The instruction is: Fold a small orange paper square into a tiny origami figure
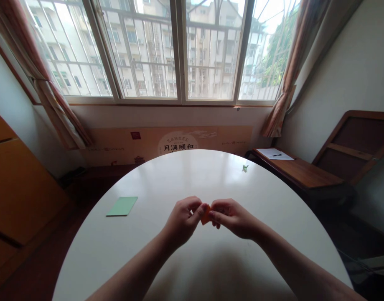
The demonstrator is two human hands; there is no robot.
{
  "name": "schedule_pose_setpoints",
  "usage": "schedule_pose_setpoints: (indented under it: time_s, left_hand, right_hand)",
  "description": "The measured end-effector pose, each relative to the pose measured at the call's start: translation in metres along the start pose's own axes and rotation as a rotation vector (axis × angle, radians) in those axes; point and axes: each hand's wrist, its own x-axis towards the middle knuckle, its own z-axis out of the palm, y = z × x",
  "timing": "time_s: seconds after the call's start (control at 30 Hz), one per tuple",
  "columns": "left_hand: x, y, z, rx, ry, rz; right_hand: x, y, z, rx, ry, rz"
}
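Note:
My left hand (pixel 183 218) and my right hand (pixel 232 217) meet over the middle of a round white table (pixel 154 251). Both pinch a small orange piece of folded paper (pixel 205 218) between fingertips and thumbs; only a sliver of it shows between the hands. The fingers of each hand are curled closed around it. A green sheet of paper (pixel 122 206) lies flat on the table to the left, well apart from my left hand. A tiny green folded paper figure (pixel 245 168) sits near the table's far right edge.
A wooden side desk (pixel 300 171) with a white sheet and a pen (pixel 278 154) stands at the right, beside a leaning wooden frame (pixel 356 144). A wide barred window (pixel 179 50) with curtains fills the far wall. An orange cabinet (pixel 19 188) stands at the left.

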Motion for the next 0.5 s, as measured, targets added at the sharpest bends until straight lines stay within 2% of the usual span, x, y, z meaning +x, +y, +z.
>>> schedule_pose_setpoints:
  time_s: [0.17,0.37,0.5]
  left_hand:
    - [0.001,-0.004,0.002,-0.037,-0.014,-0.035]
    - [0.001,-0.014,0.007,-0.088,-0.091,-0.106]
    - [0.000,-0.013,0.007,-0.102,-0.112,-0.129]
  right_hand:
    - [0.003,0.007,0.002,-0.047,0.072,-0.017]
    - [0.007,0.011,0.002,-0.038,0.165,-0.026]
    - [0.009,0.013,0.001,-0.018,0.199,-0.030]
